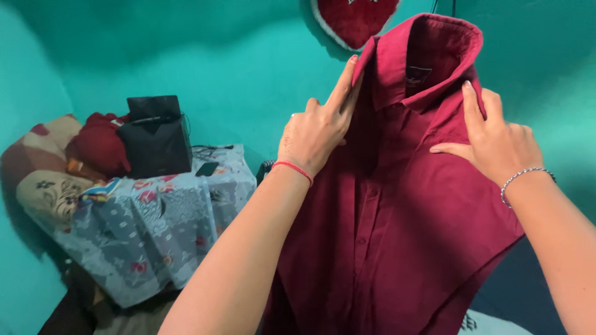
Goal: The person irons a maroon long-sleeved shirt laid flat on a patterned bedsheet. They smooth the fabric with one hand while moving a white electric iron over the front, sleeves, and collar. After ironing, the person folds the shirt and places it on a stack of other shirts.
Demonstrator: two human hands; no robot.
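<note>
A maroon collared shirt [397, 217] hangs upright against the teal wall [186, 56], its collar turned up. The left hand [316, 133] lies on the shirt's left collar edge, index finger stretched up along it, the other fingers loosely curled; nothing is pinched. The right hand [496, 142] rests flat and spread on the shoulder just below the collar, pressing rather than gripping. Off to the left, a floral cloth [161, 229] covers a table bearing a black box [155, 139].

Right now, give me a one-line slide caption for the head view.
Left hand and right hand press the collar of a hanging maroon shirt against a teal wall.
</note>
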